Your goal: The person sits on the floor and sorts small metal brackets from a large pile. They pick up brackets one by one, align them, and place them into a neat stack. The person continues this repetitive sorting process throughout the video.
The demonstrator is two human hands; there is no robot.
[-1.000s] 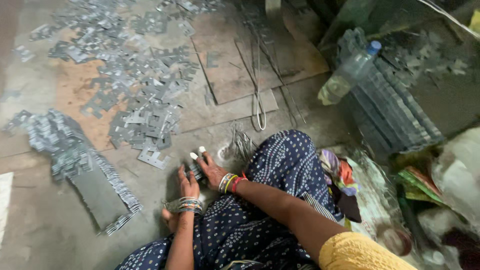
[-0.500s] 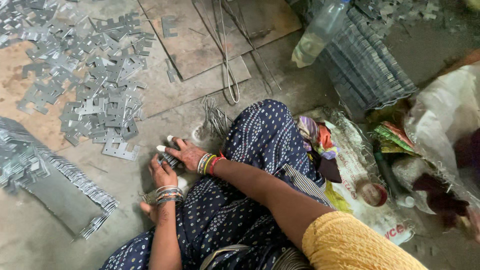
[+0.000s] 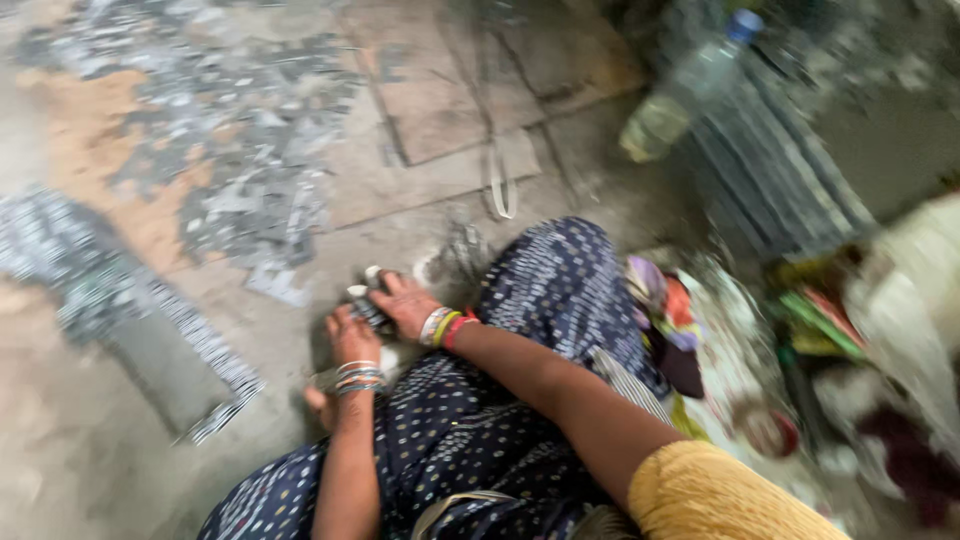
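Head view blurs both hands' fingers (image 3: 372, 292) closed around small, unclear metal pieces (image 3: 368, 312)

A dusty concrete floor (image 3: 90, 480) is spreading out under soft, even light, showing an orange-brown patch far left. Flat brown boards (image 3: 450, 110) are lying at the far middle. A ribbed grey stack (image 3: 770, 170) is sitting far right, everything blurring in the frame.

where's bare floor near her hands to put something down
Bare floor lies at the lower left, between the long row of metal strips and the left hand. The flat slabs ahead look mostly bare. The scattered metal pieces and the cloth and bag pile are crowded.
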